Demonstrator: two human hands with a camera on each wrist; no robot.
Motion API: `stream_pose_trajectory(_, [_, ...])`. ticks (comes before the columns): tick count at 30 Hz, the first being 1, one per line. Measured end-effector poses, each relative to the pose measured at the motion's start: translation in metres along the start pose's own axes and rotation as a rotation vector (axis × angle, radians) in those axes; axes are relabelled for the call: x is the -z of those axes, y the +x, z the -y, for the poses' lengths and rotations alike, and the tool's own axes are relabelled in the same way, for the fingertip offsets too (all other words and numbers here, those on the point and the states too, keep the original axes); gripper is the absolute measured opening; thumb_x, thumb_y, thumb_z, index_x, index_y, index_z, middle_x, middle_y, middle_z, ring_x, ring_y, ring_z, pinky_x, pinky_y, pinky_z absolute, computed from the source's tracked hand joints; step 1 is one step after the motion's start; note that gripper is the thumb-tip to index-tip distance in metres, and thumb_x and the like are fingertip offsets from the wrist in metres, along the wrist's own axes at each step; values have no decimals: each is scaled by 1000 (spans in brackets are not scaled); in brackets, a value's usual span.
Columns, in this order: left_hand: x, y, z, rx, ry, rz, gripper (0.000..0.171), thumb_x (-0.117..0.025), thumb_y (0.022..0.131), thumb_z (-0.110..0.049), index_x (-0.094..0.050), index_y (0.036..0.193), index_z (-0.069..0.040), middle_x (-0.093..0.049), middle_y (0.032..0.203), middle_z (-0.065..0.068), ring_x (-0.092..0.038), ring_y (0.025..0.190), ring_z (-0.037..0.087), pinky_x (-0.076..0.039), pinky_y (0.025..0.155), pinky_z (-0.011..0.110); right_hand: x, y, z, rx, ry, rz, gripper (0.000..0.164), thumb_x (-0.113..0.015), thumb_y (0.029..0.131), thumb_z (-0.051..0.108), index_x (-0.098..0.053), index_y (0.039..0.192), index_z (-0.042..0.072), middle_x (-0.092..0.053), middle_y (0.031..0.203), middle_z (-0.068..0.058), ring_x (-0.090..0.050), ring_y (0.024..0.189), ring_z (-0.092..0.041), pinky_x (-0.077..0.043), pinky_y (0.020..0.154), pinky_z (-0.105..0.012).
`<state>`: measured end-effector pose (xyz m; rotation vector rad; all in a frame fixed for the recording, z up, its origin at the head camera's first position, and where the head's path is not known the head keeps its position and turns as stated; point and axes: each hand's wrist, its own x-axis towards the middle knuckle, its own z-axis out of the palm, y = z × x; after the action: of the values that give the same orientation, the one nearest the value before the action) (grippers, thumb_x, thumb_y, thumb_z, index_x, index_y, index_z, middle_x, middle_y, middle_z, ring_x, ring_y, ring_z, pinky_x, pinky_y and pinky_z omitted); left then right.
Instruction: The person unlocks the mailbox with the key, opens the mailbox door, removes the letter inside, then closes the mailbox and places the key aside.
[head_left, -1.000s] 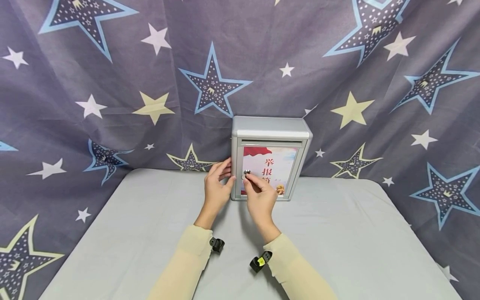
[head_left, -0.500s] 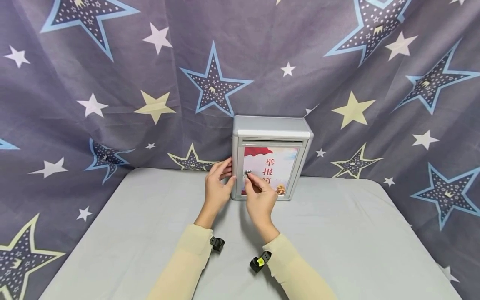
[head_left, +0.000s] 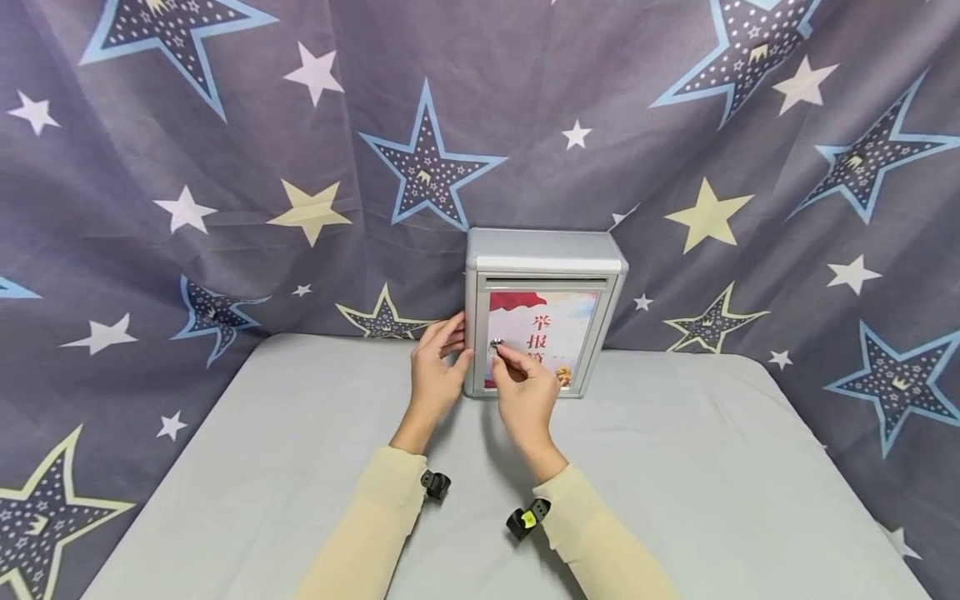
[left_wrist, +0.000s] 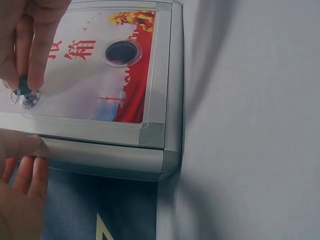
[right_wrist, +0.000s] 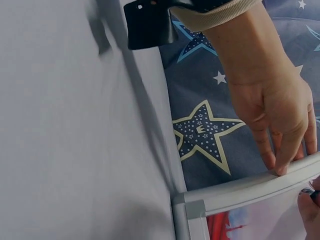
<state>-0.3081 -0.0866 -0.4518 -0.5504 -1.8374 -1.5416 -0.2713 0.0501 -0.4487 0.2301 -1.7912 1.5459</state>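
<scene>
one key (left_wrist: pixel 23 84), shiny round lock (left_wrist: pixel 31 101), rectangular box (head_left: pixel 543 247)

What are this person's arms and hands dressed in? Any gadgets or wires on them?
Both the left hand and right hand are bare, without gloves. The left sleeve and right sleeve are long and pale cream. Each wrist carries a small black device: the left device looks plain, the right device has a bright yellow patch. No wires show.
</scene>
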Motion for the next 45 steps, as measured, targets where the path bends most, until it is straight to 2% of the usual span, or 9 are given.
stream_pose_trajectory(5, [0,1,-1,-20,-12,-12,59,-72,81,22,-65,135,1,-65,119,21,-69,102,38,-61,86,53,6,5,1,-1,-19,62,14,-77,85,-4,-80,99,0,-78,92,-12,-75,77,-23,-64,68,-28])
stream_pose_trajectory(11, [-1,1,-2,-6,-2,-8,58,-73,81,20,-65,135,-1,-65,119,19,-69,103,35,-61,87,50,11,8,1,-15,-57,106,14,-77,85,-2,-81,98,0,-78,94,-11,-75,78,-20,-63,69,-24])
stream_pose_trajectory(18, [-2,1,-1,-21,-23,-17,57,-74,80,20,-66,133,1,-65,117,22,-69,101,37,-62,85,51,16,10,1,12,-77,141,14,-77,84,-2,-80,97,-1,-78,93,-12,-76,78,-20,-63,69,-24])
stream_pose_trajectory(23, [-3,1,0,-20,-16,-10,58,-74,80,21,-65,133,2,-65,117,21,-70,101,35,-62,86,47,21,10,2,35,-82,171,13,-76,85,-2,-80,98,-1,-78,94,-11,-76,78,-20,-63,69,-24])
stream_pose_trajectory(32, [-1,1,-1,-14,9,-3,59,-73,81,21,-65,135,-1,-65,118,19,-70,102,33,-62,86,44,36,8,7,49,-23,257,14,-75,87,-3,-80,100,-2,-78,97,-10,-75,80,-21,-64,69,-28])
stream_pose_trajectory(39, [-2,3,-36,-38,6,-20,54,-68,76,30,-61,127,18,-62,112,34,-67,96,51,-58,81,63,49,6,8,84,-5,310,15,-75,87,-3,-79,101,-3,-77,99,-9,-75,83,-19,-64,72,-26])
stream_pose_trajectory(45, [-1,2,-36,-42,-12,-19,54,-68,76,31,-61,128,17,-61,113,36,-66,97,52,-57,81,65,60,5,8,149,13,334,18,-77,85,-6,-80,101,1,-77,99,-8,-75,80,-21,-63,70,-23])
